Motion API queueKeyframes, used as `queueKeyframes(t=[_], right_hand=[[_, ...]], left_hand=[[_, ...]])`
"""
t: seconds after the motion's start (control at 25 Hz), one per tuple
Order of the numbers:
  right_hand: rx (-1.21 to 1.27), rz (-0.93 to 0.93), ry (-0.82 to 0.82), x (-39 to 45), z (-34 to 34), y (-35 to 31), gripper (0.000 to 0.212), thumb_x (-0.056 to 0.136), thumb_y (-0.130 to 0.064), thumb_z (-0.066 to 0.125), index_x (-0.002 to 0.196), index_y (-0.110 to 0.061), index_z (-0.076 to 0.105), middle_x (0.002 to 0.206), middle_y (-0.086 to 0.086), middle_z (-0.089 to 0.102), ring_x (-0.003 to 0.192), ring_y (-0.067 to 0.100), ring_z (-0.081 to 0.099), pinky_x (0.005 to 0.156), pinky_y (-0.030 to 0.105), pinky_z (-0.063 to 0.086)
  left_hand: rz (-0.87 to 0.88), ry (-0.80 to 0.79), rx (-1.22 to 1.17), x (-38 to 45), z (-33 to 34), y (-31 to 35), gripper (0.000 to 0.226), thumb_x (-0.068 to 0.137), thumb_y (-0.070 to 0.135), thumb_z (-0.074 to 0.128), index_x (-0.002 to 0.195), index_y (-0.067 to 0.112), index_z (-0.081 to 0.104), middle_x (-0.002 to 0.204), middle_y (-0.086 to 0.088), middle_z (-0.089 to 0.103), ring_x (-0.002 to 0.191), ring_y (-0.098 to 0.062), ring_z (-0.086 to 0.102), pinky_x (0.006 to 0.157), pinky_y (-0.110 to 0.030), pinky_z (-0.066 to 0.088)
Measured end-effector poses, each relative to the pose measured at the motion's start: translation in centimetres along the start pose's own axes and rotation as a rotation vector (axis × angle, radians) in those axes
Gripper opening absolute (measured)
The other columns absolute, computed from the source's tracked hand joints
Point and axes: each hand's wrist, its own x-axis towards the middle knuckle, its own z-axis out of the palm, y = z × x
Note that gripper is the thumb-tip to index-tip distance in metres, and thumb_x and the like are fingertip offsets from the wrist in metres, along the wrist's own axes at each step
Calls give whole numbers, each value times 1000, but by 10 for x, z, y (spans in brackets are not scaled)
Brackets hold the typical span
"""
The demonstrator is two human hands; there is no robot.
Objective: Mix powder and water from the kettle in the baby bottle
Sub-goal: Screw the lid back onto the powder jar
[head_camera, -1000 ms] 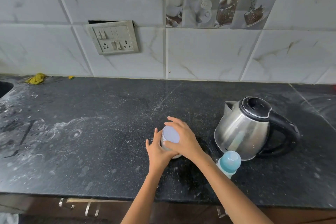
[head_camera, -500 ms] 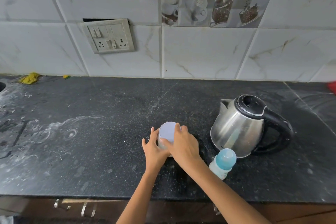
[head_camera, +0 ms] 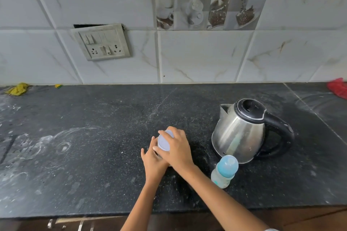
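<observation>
Change: both hands have closed tighter on the powder container [head_camera: 164,141] since half a second ago, the right hand now covering more of its lid; kettle and bottle sit as before
Powder container: small, round, pale, with a flat lilac-grey lid tipped toward the left; it stands on the counter near the middle of the front edge, its body mostly hidden by the hands
Baby bottle: clear body, light blue domed cap, upright near the front edge, right of the hands and just in front of the kettle [head_camera: 244,131]
Kettle: steel, black lid and handle, spout toward the wall, handle toward the right end
Counter: black speckled stone [head_camera: 93,155] with white powder smears toward the left end; yellow cloth [head_camera: 17,89] in the back left corner, red object [head_camera: 338,88] at the back right
Wall: marble-look tiles, a switch plate [head_camera: 102,42], a tile with coffee cup prints
Left hand: [head_camera: 153,161] fingers curled round the container's left side, gripping the body
Right hand: [head_camera: 178,149] laid over the top, fingers and thumb clasping the lid's rim, forearm crossing from the lower right
</observation>
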Motion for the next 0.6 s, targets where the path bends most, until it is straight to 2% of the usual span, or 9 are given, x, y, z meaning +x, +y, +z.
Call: queueKeyframes(t=[0.08,0.16,0.28,0.36,0.4,0.48,0.52,0.6], right_hand=[[-46,167,93,-2,11,-16,58,82,-55,66,132,-26,56,135,0,50,115,24,46,86,34,53],[-38,232,78,1,9,-19,61,80,-61,65,131,-29,55,134,-1,49,117,23,45,82,34,53],[86,34,-141,12,-15,4,59,80,-61,66,131,-32,58,134,-5,48,124,16,43,90,36,51],[153,-126,-272,17,-29,17,55,81,-50,72,131,-31,61,137,-7,49,128,13,42,100,36,45],[166,-171,-273,18,-30,19,54,80,-44,75,130,-29,63,137,-6,51,127,14,44,102,35,42],[181,-166,-167,15,-21,17,50,78,-36,78,125,-25,67,131,-1,56,119,19,50,102,36,43],[177,-124,-85,11,-13,12,47,77,-35,78,122,-23,68,128,0,57,115,21,53,99,37,45],[135,35,91,4,5,-4,45,78,-38,75,120,-22,68,126,2,58,108,25,55,91,36,49]], left_hand=[[-11,1,26,3,0,-4,58,82,27,68,135,18,48,143,6,48,137,-14,38,119,-48,5],[-33,-29,-9,4,0,-3,64,75,38,66,133,17,50,143,-5,50,133,-17,44,117,-52,16],[-89,-47,-107,4,-3,0,88,51,48,72,132,21,49,132,-4,60,125,-19,52,110,-55,30],[-95,-51,-113,3,-2,0,89,46,49,73,128,24,51,125,0,63,121,-13,54,114,-52,25],[-81,-34,-110,2,0,0,83,46,49,72,124,25,53,117,5,66,115,-3,56,117,-50,19],[-51,25,-101,0,5,0,74,49,51,69,117,25,55,102,15,67,101,12,55,120,-42,9],[-46,49,-91,0,7,-1,71,53,50,67,117,24,55,101,17,67,98,14,55,120,-40,6],[-38,81,-38,1,11,-5,61,65,44,66,120,19,56,107,15,66,101,7,58,120,-41,3]])
